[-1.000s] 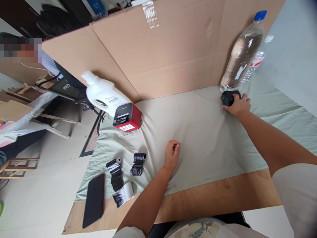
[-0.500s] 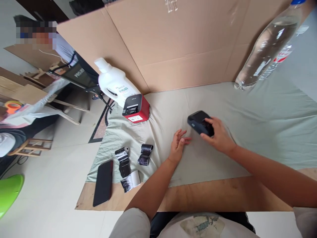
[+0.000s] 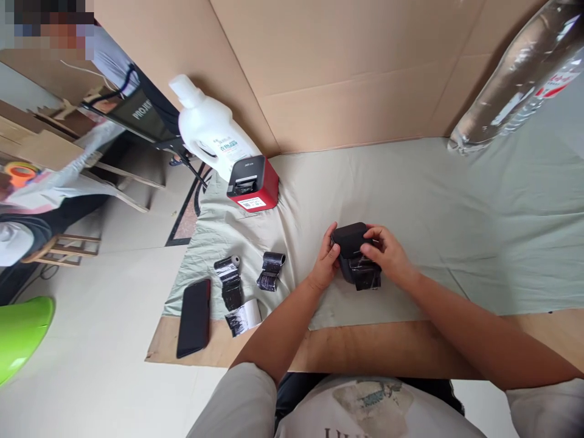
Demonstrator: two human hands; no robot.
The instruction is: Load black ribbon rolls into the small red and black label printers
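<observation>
A small black printer (image 3: 350, 238) stands on the cloth in front of me, between both hands. From its near side hangs a glossy, dark strip of printed paper (image 3: 368, 280). My left hand (image 3: 325, 261) grips the printer's left side, with thumb and fingers closed against it. On the opposite side, my right hand (image 3: 389, 250) has its fingers bent onto the top right edge, just above the strip. A red and black printer (image 3: 261, 182) sits farther back on the left. Several dark printed paper rolls (image 3: 272, 263) lie nearer, left of my left forearm.
A black phone (image 3: 193, 318) lies at the table's front left. Behind the red printer stands a white detergent bottle (image 3: 212, 125). A large water bottle (image 3: 511, 79) leans at the right by the cardboard wall (image 3: 347, 67). Another person (image 3: 112, 58) is beyond it at left.
My right hand has brought the black printer nearer and slightly left, turning it so the dark strip shows. My left hand has gone from spread beside it to gripping its side.
</observation>
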